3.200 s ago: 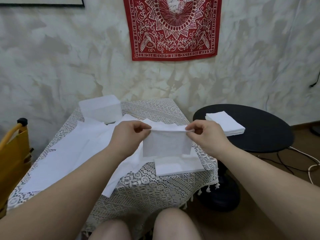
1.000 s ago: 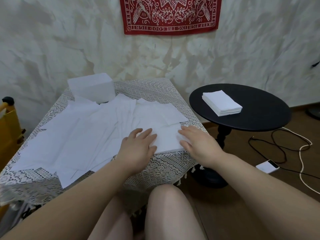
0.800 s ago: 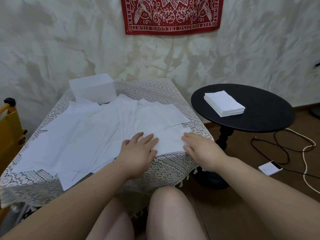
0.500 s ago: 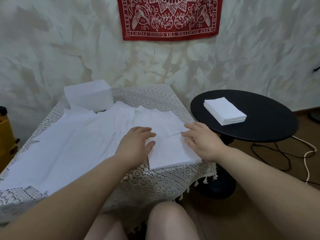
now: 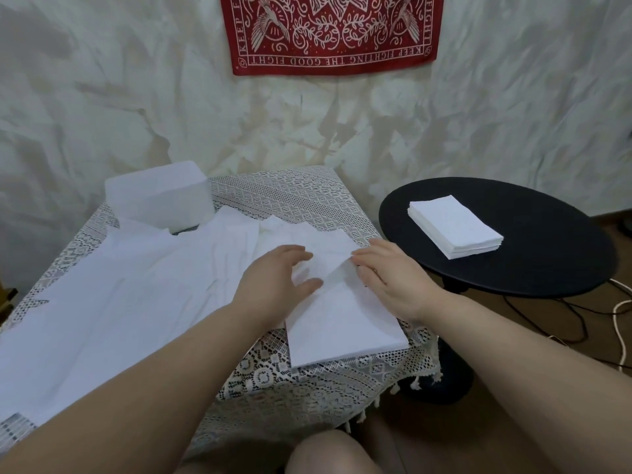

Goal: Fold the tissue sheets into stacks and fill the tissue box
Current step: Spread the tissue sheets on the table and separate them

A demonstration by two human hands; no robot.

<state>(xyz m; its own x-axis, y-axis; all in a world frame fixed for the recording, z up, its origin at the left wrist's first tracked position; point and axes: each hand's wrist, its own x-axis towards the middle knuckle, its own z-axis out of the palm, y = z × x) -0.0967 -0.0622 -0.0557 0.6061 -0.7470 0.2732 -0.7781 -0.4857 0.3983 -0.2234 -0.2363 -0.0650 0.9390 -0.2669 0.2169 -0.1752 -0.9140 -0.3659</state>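
Both hands lie on loose tissue sheets (image 5: 143, 302) spread across the lace-covered worktop (image 5: 290, 196); the left hand (image 5: 273, 285) rests palm down with its fingers (image 5: 301, 256) loosely bent over a raised, wrinkled sheet, though whether they pinch it cannot be told; the right hand (image 5: 390, 278) lies flat beside it, fingers nearly straight and pressing the same sheet's right edge, holding nothing; just below the hands a folded tissue stack (image 5: 342, 330) sits at the worktop's near right corner, touching the right wrist; the white tissue box (image 5: 157, 200) stands at the far left of the worktop, behind the sheets; a second folded stack (image 5: 455, 230) lies on the round black side table (image 5: 547, 254) to the right; a red patterned banner (image 5: 331, 32) hangs on the wall; cables (image 5: 602, 313) trail on the floor.
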